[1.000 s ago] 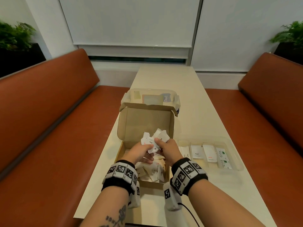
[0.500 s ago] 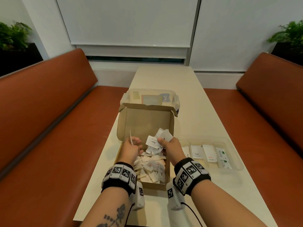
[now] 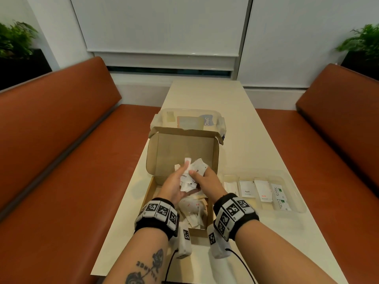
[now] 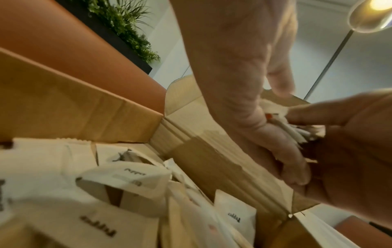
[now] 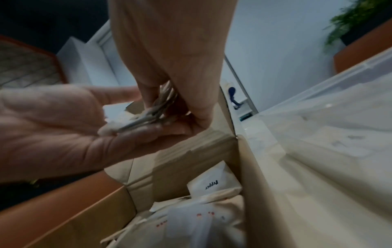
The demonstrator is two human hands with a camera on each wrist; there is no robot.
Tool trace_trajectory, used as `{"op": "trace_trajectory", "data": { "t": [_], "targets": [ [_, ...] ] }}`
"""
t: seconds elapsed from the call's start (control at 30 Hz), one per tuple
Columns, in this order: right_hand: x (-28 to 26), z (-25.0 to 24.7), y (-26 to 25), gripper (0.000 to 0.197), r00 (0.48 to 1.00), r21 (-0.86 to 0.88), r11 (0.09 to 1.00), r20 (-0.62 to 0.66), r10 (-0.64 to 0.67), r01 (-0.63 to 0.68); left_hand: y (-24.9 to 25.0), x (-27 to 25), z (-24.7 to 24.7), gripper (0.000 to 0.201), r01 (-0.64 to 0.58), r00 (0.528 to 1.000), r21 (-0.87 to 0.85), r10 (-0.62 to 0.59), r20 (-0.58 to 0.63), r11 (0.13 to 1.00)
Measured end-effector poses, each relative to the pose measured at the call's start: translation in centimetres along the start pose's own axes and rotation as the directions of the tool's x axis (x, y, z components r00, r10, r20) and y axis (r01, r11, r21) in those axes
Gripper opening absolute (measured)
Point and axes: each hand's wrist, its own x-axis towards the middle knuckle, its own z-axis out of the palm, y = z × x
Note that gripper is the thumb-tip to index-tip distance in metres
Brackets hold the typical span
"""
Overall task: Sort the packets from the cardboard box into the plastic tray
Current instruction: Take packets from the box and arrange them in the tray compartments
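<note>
You are holding a fanned bunch of white packets [image 3: 189, 174] above the open cardboard box [image 3: 180, 152] at the centre of the head view, both hands meeting on it. Your right hand [image 3: 207, 181] is pinching the bunch, thumb on top and fingers curled beneath, as the right wrist view is showing with the packet edges stacked between them. Your left hand [image 3: 174, 186] is lying palm-up under the bunch with its fingers nearly straight, cradling the lower packets and not gripping them, though its thumb may be pressing one; that part is hard to read.

More loose packets [image 3: 191, 214] are lying in the box floor below your wrists. The plastic tray [image 3: 295, 193] is sitting at the centre right of the frame, just beside the box's right wall, with its compartments running in a row from left to right and a few sachets already lying in them.

The tray is lying to the right of the bunch, so your right hand is the nearer one. The next step probably means picking one packet out and carrying it rightward over the box wall.
</note>
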Motion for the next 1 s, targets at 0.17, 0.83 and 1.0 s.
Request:
{"op": "trace_trajectory", "data": {
  "t": [0.17,0.83,1.0],
  "targets": [
    [0.9,0.5,0.2,0.033,0.997,-0.455,0.889,0.063,-0.037,0.061,-0.3,0.4,-0.2,0.041,-0.056,0.998,0.136,0.060,-0.027,0.989],
    [2.0,-1.7,0.0,0.010,0.986,-0.066,0.998,-0.164,-0.026,0.015,-1.6,1.6,-0.5,0.034,-0.130,0.989,0.021,0.131,-0.067,0.991],
    [1.7,-2.5,-0.4,0.010,0.987,-0.003,1.000,-0.159,-0.024,0.024,-1.4,1.2,0.3,0.032,-0.118,0.991,0.026,0.119,-0.060,0.993]
  ]
}}
